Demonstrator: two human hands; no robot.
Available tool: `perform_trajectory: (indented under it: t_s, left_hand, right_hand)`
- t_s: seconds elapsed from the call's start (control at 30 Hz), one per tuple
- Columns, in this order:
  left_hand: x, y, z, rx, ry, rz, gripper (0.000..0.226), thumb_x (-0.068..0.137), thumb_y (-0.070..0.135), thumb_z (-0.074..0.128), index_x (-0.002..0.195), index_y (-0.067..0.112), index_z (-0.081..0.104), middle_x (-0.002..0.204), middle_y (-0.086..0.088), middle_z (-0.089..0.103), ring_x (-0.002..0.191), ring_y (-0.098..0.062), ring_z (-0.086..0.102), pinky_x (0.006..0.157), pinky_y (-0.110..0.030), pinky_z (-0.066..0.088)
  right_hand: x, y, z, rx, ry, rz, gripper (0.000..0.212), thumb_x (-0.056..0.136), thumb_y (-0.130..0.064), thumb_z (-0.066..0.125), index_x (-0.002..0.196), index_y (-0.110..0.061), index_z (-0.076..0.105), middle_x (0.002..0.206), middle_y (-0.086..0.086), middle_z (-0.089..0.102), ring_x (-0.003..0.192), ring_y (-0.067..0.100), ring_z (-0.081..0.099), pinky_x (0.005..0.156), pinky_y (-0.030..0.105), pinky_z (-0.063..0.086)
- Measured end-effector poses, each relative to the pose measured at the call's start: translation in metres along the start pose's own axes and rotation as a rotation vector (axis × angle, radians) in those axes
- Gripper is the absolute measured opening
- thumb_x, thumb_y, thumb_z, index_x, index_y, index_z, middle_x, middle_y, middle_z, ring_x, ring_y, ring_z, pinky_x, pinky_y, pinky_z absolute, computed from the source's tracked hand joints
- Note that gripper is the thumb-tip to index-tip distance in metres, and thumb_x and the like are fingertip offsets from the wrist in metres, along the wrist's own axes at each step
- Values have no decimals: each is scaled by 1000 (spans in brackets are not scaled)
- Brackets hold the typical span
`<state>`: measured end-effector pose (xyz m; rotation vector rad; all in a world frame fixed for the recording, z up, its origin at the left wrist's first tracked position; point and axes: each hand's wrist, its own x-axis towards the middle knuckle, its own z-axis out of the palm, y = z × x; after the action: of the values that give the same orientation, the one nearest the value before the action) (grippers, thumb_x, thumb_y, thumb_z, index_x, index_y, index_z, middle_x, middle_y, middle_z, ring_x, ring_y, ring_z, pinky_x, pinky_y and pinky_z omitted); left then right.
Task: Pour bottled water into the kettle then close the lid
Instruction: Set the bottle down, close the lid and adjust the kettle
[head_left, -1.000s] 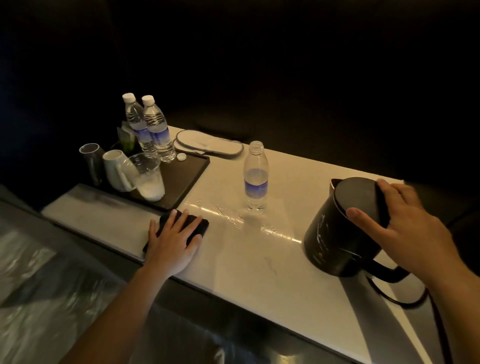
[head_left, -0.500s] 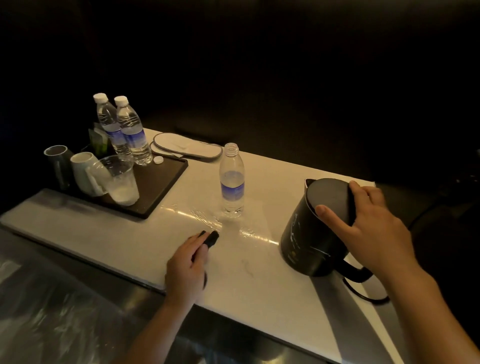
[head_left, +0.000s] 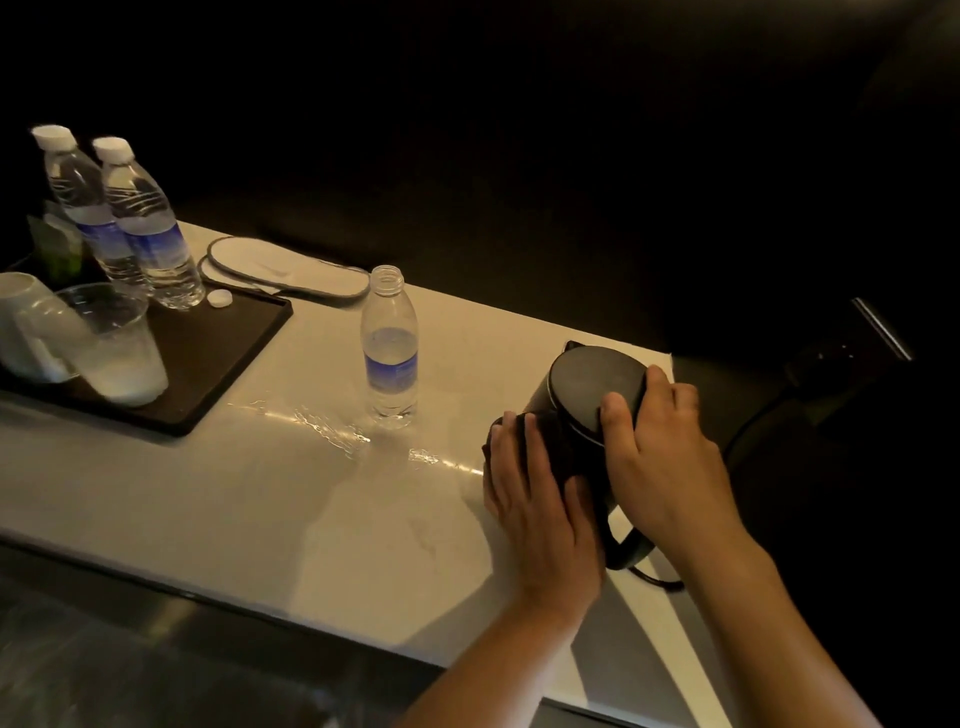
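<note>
The kettle (head_left: 563, 447) stands at the right end of the counter (head_left: 260, 493), its lid (head_left: 592, 384) down. The right hand (head_left: 670, 457) grips the lid, thumb on the near edge and fingers curled over the far rim. The left hand (head_left: 535, 499) presses the kettle's side, fingers together and flat. The uncapped bottle (head_left: 390, 353) stands apart at mid-counter, part full.

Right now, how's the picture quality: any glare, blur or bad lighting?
All head view: dim warm light reaches only the countertop, the background is black; a glare streak crosses the top past the foot of the open bottle; the plastic cup at left is smeared by blur; the black kettle shows little surface detail.
</note>
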<state>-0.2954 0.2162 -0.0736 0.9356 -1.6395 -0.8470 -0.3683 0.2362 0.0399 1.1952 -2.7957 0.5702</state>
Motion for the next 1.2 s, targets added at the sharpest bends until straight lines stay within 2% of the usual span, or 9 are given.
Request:
perform_trajectory:
  t_s: [0.1,0.23,0.3,0.37,0.47,0.57,0.9,1.1,1.2]
  left_hand:
    - [-7,-23,3,60,30,10,56,107,41,20,161,33,8,166,-9,31,154,-26,29,122,-51,28]
    - [3,-26,-2,27,31,-163,55,106,43,17,156,27,34,156,6,47,146,-17,42,123,-52,24]
    - [20,-18,-5,-103,52,-343,55,105,40,19,151,24,45,151,2,55,141,-21,48,121,-54,29]
    - [31,-1,-5,-296,65,-455,52,105,40,20,152,29,38,162,-4,41,151,-20,36,123,-51,29]
    - [26,31,-1,-255,83,-216,53,108,48,15,159,36,24,170,11,24,156,-8,20,126,-41,20]
    - [23,30,3,-215,56,-100,53,108,49,14,159,42,20,165,15,32,153,-12,27,123,-49,27]
    - [62,-19,-9,-557,-159,-479,53,99,42,29,139,28,61,136,2,67,127,-16,61,109,-50,50]
    - [50,22,-4,-369,-15,-217,45,103,58,20,146,59,35,152,15,49,139,-9,47,110,-48,49]
    - [45,9,-1,-402,4,-127,46,108,47,23,152,45,36,154,10,49,141,-15,47,109,-52,49]
  right_hand:
    - [-1,1,1,14,26,-8,64,105,-52,27,155,-12,27,144,17,39,95,36,59,71,38,41]
    - [-2,1,1,36,38,-18,64,105,-51,28,156,-13,26,144,17,40,99,36,61,71,37,40]
    - [-2,1,1,37,41,-17,65,105,-51,27,157,-12,26,143,17,40,99,34,61,71,37,39]
    - [-3,2,0,40,40,-14,65,105,-50,28,157,-12,26,143,17,41,100,34,61,71,37,38]
    - [-3,4,0,68,41,-29,64,105,-50,28,156,-12,27,141,16,42,96,32,60,71,37,40]
    - [-3,6,0,96,46,-50,64,104,-50,28,156,-13,28,142,15,42,90,24,52,71,36,40]
    - [11,24,1,180,14,-121,60,106,-53,32,159,-25,30,155,4,41,123,21,52,84,30,40]
    - [25,38,-12,336,-97,-170,58,99,-57,33,153,-36,37,149,-5,46,116,10,47,88,33,45]
    - [29,40,-15,351,-133,-197,58,99,-56,35,154,-35,37,149,-6,45,122,13,48,96,38,48]
